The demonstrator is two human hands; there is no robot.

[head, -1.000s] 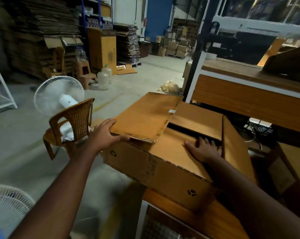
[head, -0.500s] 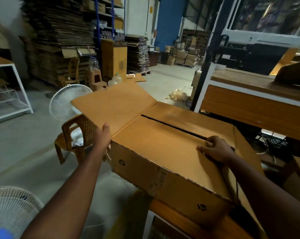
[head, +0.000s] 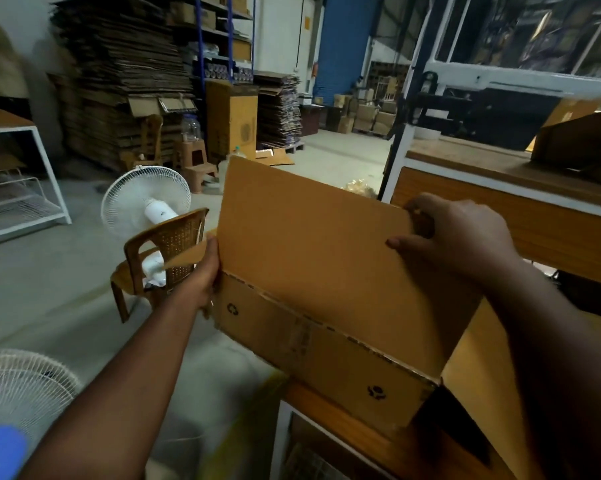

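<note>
A large brown cardboard box rests on a wooden table in front of me. Its near top flap stands raised, facing me. My right hand grips the flap's upper right corner, fingers curled over the edge. My left hand holds the box's left corner where the flap hinges, thumb along the edge. A side flap hangs open at the right. The inside of the box is hidden by the raised flap.
A brown plastic chair with a white fan behind it stands left of the box. Another fan is at lower left. A wooden counter lies to the right. Stacks of flattened cardboard line the back.
The near top flap, pressed flat by my right hand before, now stands lifted upright. My left hand moved from the left flap to the box's left corner.
</note>
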